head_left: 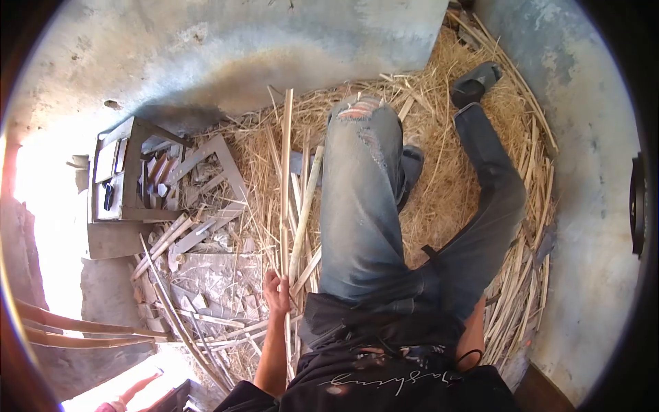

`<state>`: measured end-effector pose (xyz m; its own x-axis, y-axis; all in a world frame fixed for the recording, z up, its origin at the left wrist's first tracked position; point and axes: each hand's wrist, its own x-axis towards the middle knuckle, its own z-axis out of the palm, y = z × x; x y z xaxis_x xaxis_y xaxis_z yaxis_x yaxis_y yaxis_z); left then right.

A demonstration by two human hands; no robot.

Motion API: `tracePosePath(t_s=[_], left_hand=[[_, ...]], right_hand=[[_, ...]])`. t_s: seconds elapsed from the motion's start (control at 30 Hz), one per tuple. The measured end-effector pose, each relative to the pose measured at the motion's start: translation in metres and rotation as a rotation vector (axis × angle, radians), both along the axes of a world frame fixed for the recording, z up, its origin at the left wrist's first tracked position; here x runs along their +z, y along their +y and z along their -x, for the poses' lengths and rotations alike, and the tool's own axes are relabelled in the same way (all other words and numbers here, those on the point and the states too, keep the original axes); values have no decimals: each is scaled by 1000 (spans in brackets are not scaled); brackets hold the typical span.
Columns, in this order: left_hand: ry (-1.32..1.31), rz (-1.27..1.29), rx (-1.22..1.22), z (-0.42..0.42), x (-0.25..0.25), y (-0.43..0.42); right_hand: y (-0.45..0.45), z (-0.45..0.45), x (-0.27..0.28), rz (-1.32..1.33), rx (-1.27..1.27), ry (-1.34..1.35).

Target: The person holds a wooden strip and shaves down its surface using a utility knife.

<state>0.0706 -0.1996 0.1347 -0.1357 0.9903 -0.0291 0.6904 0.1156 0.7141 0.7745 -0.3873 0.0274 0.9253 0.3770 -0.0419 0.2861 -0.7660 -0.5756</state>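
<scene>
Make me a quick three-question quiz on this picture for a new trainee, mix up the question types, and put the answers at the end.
1. Multiple choice: What is the person's left hand holding?
A) A hammer
B) A long pale strip
C) A coil of rope

2. True or false: The wooden frame stands on the person's left side.

3. Fill in the blank: Between the two legs of the blue jeans, the floor is covered with dry, loose ____.

Key:
1. B
2. True
3. straw
</scene>
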Motion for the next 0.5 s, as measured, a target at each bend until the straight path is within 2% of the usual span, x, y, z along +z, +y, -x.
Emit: tracePosePath(t_s=[0.03,0.07,0.13,0.17,0.23,0.27,0.33,0.4,0.47,0.5], left_hand=[[-85,440,161,-7,21,11],[-295,479,159,1,10,8],[-831,781,420,23,-10,-3],[-825,771,413,27,-8,-8],[-586,677,508,34,1,-20],[-336,630,498,35,15,-25],[212,426,219,70,16,-40],[323,286,246,68,48,-49],[179,120,138,79,51,-53],[310,-27,-63,90,40,-51]], right_hand=[[31,-11,5,-157,-58,-53],[56,-20,16,-308,-79,-23],[97,-26,54,-657,-100,123],[115,-25,80,-836,-114,224],[142,-21,127,-870,-117,173],[152,-18,145,-897,-111,113],[172,-12,169,-986,-122,146],[189,5,197,-1082,-139,164],[204,37,235,-1218,-57,321],[214,52,253,-1242,-82,383]])
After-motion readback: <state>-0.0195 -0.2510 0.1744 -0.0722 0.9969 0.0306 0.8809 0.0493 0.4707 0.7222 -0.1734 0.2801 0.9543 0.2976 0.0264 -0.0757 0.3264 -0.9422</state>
